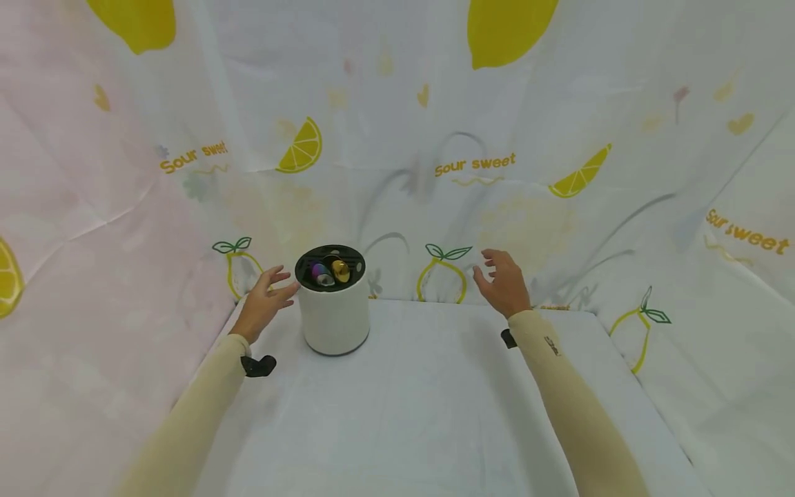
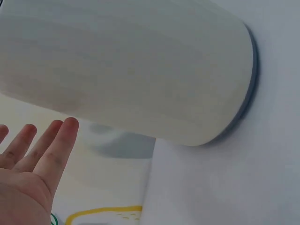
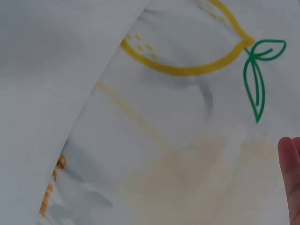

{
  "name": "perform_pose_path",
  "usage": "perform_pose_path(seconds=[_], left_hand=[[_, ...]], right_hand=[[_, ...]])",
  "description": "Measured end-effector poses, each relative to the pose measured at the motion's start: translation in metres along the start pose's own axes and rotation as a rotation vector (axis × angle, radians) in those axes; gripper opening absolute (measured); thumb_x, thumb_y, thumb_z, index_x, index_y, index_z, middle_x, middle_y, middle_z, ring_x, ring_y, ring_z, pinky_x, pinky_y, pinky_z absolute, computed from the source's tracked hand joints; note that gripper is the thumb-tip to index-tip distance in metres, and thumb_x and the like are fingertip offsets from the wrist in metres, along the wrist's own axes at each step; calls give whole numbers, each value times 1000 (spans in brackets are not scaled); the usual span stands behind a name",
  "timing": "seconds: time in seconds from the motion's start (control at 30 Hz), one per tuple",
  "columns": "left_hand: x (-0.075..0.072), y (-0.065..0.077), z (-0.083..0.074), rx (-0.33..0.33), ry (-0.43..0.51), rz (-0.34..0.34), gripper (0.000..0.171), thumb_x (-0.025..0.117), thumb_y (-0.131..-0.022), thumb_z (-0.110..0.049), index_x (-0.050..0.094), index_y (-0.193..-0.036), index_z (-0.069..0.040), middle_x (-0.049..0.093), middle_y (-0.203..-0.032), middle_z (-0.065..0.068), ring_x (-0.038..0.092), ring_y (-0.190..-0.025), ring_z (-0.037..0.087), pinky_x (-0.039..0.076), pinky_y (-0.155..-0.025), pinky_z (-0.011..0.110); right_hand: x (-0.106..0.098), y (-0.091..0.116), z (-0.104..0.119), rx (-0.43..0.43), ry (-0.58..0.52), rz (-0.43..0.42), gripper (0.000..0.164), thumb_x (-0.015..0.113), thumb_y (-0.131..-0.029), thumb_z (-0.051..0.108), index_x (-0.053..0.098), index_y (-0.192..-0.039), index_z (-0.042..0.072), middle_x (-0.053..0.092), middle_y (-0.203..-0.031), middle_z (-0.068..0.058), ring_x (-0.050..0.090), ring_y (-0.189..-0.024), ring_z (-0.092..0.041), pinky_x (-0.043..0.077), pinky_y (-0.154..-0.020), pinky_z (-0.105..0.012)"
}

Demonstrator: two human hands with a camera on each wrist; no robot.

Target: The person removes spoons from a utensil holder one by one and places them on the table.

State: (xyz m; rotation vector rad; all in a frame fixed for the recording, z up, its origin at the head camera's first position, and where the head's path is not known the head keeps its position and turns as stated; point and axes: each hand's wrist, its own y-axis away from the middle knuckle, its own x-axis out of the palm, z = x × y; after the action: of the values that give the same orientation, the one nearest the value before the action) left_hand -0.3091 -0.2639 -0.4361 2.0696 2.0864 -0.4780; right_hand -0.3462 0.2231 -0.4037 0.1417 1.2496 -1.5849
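A white cylindrical canister (image 1: 334, 321) with a dark base ring stands upright on the table, left of the middle. Set in its top is a black slotted lid (image 1: 306, 266), on which lie a shiny gold piece (image 1: 341, 270) and a purple and silver piece (image 1: 321, 275). My left hand (image 1: 263, 304) is at the canister's left side, fingers spread toward its upper rim; in the left wrist view the fingertips (image 2: 70, 124) come right at the canister wall (image 2: 140, 75). Well to the right, my right hand (image 1: 504, 284) is raised over the table with loosely bent fingers and holds nothing.
The white table (image 1: 385, 414) runs back to a fabric wall (image 1: 397, 207) printed with lemons and lettering. More of this fabric hangs close on the left and right. A black wrist strap (image 1: 258, 366) sits on my left sleeve.
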Motion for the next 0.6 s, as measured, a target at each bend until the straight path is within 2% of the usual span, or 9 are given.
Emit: perform_pose_path(seconds=[0.1,0.23,0.33,0.6], left_hand=[[5,-3,-3,-7,12,14,102,74,-82,-52,11,-158,-22,28,-156,11,42,-135,34,36,-107,58],[8,-5,-1,-9,-61,26,110,78,-76,-55,11,-158,-26,26,-158,10,35,-140,34,33,-107,63],[10,-5,3,-4,-82,33,113,80,-74,-55,9,-158,-25,22,-159,11,30,-141,36,33,-106,64],[20,-10,7,-1,-91,18,108,80,-72,-58,17,-156,-34,23,-159,10,31,-140,39,36,-104,63]], right_hand=[[12,-3,13,-29,-41,19,36,67,-92,15,58,-123,0,60,-119,-16,61,-103,-29,57,-81,-43],[26,-4,27,-57,-103,29,33,67,-92,14,58,-121,1,60,-116,-16,61,-102,-30,58,-81,-42],[36,-6,38,-63,-162,39,33,67,-93,15,58,-121,1,61,-115,-15,61,-103,-31,58,-81,-42],[52,-10,59,-48,-287,130,35,66,-94,18,57,-124,3,64,-115,-16,62,-105,-24,58,-82,-40]])
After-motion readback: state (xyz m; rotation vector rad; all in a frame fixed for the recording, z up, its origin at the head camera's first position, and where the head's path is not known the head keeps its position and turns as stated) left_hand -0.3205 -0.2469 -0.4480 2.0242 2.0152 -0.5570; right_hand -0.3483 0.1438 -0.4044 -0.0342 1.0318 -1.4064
